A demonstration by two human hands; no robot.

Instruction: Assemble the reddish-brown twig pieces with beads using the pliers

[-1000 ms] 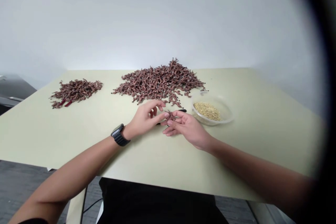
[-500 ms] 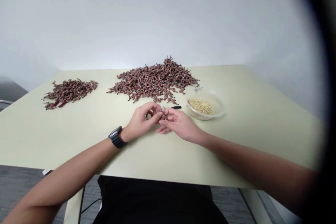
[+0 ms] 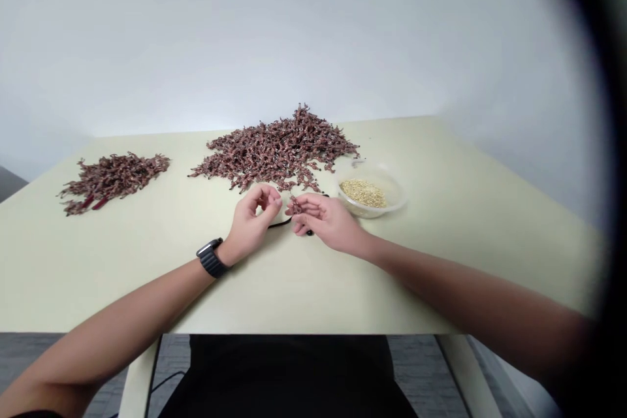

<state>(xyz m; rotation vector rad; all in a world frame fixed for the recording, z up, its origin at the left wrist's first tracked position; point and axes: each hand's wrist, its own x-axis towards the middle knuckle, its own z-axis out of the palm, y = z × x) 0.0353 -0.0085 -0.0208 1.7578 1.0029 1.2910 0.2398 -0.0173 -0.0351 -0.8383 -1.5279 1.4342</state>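
My right hand [image 3: 328, 222] pinches a small reddish-brown piece [image 3: 294, 207], twisted and limb-like, between thumb and fingers. Facing it, a short gap away, my left hand [image 3: 255, 217] has its thumb and fingers curled together; whatever they may hold is too small to make out. Below the hands lies a thin black object [image 3: 280, 223], partly hidden by the fingers. Behind them a large heap [image 3: 279, 150] of similar reddish-brown pieces with dark tips spreads over the table. At the right stands a clear plastic bowl [image 3: 399, 199] containing small gold-coloured bits [image 3: 363, 192].
A smaller heap [image 3: 120, 176] of the brown pieces lies on the left, with dark red strips [image 3: 99, 204] at its front. The pale table [image 3: 313, 300] meets a white wall [image 3: 274, 32] at the back. A dark watch [image 3: 213, 257] is on my left wrist.
My hands were together at the brown piece; the left has drawn away leftward, leaving it in the right. The view has shifted slightly, and more of the black object shows beneath the hands.
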